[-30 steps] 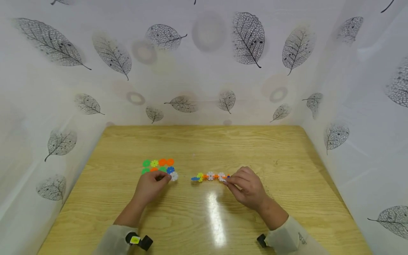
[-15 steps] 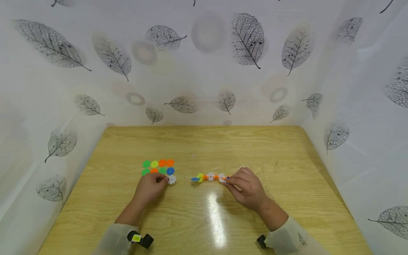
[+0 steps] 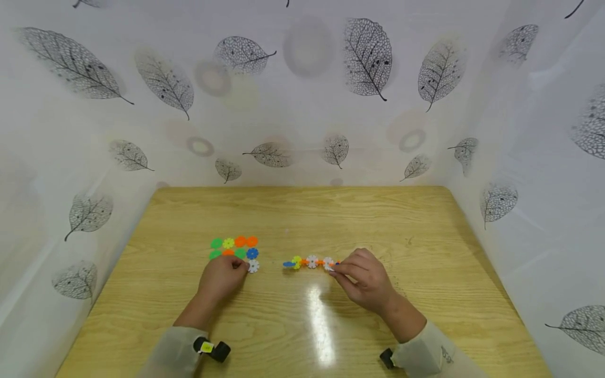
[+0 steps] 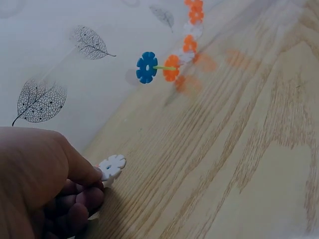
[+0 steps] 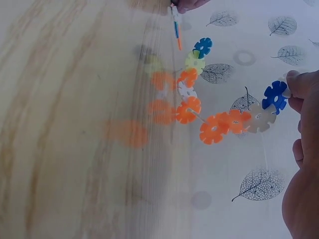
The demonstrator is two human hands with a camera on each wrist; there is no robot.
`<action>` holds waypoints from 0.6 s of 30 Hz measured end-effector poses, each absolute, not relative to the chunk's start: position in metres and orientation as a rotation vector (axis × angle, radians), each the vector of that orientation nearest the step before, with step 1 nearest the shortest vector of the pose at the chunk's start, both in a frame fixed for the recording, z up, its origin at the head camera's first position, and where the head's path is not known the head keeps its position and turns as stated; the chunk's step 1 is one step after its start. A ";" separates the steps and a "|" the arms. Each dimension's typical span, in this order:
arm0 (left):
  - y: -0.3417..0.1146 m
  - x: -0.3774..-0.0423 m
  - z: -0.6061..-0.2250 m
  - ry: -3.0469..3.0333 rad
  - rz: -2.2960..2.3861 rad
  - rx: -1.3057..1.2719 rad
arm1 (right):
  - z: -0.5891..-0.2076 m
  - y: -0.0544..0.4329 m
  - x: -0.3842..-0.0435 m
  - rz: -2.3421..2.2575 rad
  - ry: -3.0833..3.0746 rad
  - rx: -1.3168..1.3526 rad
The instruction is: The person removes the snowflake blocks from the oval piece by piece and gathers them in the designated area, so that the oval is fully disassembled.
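In the head view my left hand (image 3: pixel 221 279) pinches a white flower-shaped interlocking disc (image 3: pixel 253 266) between thumb and fingers, at the near side of the laid-out discs. The left wrist view shows this white disc (image 4: pixel 113 165) jutting past the fingertips. My right hand (image 3: pixel 369 278) grips the right end of a chain of joined discs (image 3: pixel 312 261), coloured blue, yellow, orange and white. Seen from the right wrist, thumb and fingers pinch a pale piece beside a dark blue disc (image 5: pixel 275 96). At the chain's left end sits a blue disc (image 3: pixel 289 265).
Loose discs lie in rows at the left, among them a yellow one (image 3: pixel 229 243), an orange one (image 3: pixel 252 241) and a blue one (image 3: pixel 252 253); the left hand covers part of them. Leaf-patterned curtains (image 3: pixel 302 105) border the wooden table (image 3: pixel 302 210) behind and on both sides.
The left hand has drawn the white disc slightly left and toward me, from partly beside the blue disc to in front of it. The right hand and chain have hardly moved.
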State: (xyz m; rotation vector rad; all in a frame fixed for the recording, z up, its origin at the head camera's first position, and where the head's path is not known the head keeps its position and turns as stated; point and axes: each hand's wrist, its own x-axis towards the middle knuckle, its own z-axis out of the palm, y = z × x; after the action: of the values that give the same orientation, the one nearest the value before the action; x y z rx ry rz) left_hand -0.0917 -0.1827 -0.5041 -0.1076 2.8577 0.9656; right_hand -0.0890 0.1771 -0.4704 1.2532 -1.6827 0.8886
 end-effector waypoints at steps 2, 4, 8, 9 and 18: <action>-0.182 -0.093 -0.505 2.859 0.945 -0.110 | -0.471 0.178 -0.089 0.888 -1.685 1.252; -0.182 -0.095 -0.504 2.862 0.934 -0.109 | -0.471 0.178 -0.089 0.890 -1.687 1.251; -0.182 -0.095 -0.501 2.867 0.920 -0.122 | -0.471 0.178 -0.088 0.895 -1.691 1.251; -0.182 -0.095 -0.501 2.869 0.916 -0.127 | -0.471 0.178 -0.088 0.897 -1.691 1.252; -0.183 -0.094 -0.500 2.889 0.915 -0.111 | -0.469 0.176 -0.089 0.893 -1.678 1.259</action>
State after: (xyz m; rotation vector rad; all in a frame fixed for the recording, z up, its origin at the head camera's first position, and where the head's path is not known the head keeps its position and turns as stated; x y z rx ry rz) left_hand -0.0942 -0.1826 -0.5004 -0.1108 2.8888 0.9148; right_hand -0.0888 0.1762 -0.4694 1.2590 -1.6779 0.8929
